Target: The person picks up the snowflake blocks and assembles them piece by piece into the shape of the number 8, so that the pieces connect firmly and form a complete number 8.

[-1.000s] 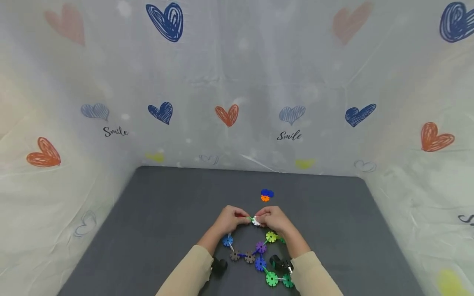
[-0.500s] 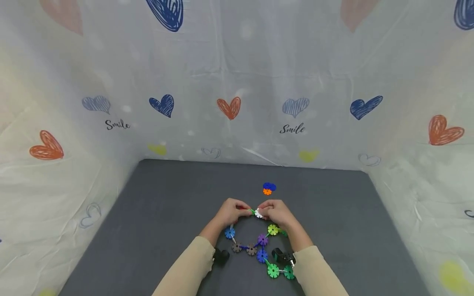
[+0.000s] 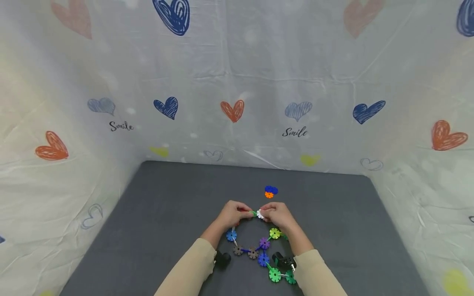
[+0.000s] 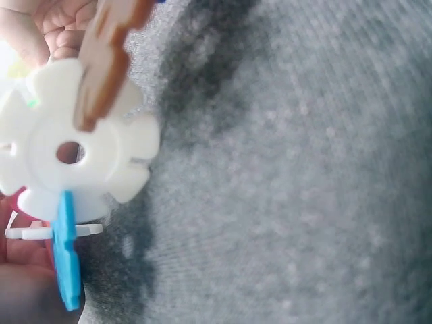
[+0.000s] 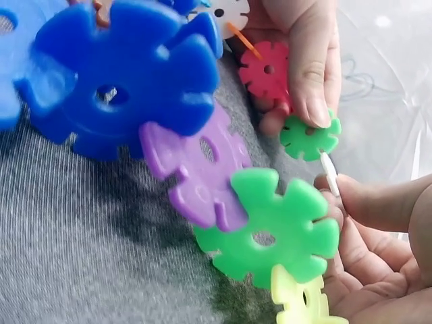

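Observation:
In the head view my left hand (image 3: pixel 234 213) and right hand (image 3: pixel 277 214) meet above the dark table. Thumb and fingers of the left pinch a green notched disc (image 5: pixel 309 138), part of a chain of interlocking plastic discs; a red disc (image 5: pixel 264 69) adjoins it. My right hand (image 5: pixel 385 229) pinches a white notched disc (image 5: pixel 329 174), seen edge-on at the green disc's rim in the right wrist view. They touch there; how deep the slots engage cannot be told. A larger white disc (image 4: pixel 111 165) joined to brown (image 4: pixel 104 67) and blue (image 4: pixel 66 253) discs fills the left wrist view.
Loose blue (image 3: pixel 275 190) and orange (image 3: pixel 269 195) discs lie beyond the hands. The chain continues towards me through brown (image 3: pixel 253 253), purple (image 3: pixel 264 243), yellow (image 3: pixel 275 233) and green (image 3: pixel 275 274) discs. A printed curtain (image 3: pixel 259 144) surrounds the grey table (image 3: pixel 177 197).
Both hands keep their pinch on the green and white discs, with only slight shifts. The head view has tilted a little, moving the whole scene in the frame.

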{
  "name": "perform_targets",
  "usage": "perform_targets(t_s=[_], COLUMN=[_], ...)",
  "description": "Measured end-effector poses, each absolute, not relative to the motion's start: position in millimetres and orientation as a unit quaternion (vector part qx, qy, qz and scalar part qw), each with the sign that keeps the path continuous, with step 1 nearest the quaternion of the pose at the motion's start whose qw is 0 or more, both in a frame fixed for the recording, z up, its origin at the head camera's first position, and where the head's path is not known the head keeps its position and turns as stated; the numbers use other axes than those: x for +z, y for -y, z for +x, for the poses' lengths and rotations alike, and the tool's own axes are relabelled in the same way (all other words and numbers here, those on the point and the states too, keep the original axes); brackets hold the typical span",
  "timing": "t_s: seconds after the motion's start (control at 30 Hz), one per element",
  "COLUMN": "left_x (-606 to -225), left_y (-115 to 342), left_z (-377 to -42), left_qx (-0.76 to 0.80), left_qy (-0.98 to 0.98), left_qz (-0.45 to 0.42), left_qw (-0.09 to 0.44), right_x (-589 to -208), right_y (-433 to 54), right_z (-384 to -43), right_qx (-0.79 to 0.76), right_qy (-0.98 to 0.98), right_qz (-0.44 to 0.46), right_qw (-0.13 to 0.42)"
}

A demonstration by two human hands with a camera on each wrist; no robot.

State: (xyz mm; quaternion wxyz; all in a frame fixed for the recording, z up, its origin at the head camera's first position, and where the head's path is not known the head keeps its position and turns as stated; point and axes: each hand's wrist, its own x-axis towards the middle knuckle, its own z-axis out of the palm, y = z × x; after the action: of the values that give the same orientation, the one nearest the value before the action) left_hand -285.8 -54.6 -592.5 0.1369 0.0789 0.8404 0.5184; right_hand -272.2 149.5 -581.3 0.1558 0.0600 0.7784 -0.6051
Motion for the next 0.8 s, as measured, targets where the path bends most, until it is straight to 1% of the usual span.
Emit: perform_targets(t_s=[0.23,0.47,0.8], left_x=[-596,-599,-595], left_y=[56,56,56], left_z=[-285,-282,-293], left_qx=[0.543,0.551,0.566], left_qy=[-0.825,-0.817,-0.807], left_qz=[0.073,0.070,0.069], left_qw=[0.139,0.155,0.156], right_x=[-584,-586,-583], right_y=[-146,-149,-152], right_z=[-272,-270,-278], right_qx=[-0.611,-0.617,-0.622], right_qy=[-0.773,-0.766,-0.763], right_qz=[0.064,0.065,0.065], right_qw=[0.159,0.170,0.165])
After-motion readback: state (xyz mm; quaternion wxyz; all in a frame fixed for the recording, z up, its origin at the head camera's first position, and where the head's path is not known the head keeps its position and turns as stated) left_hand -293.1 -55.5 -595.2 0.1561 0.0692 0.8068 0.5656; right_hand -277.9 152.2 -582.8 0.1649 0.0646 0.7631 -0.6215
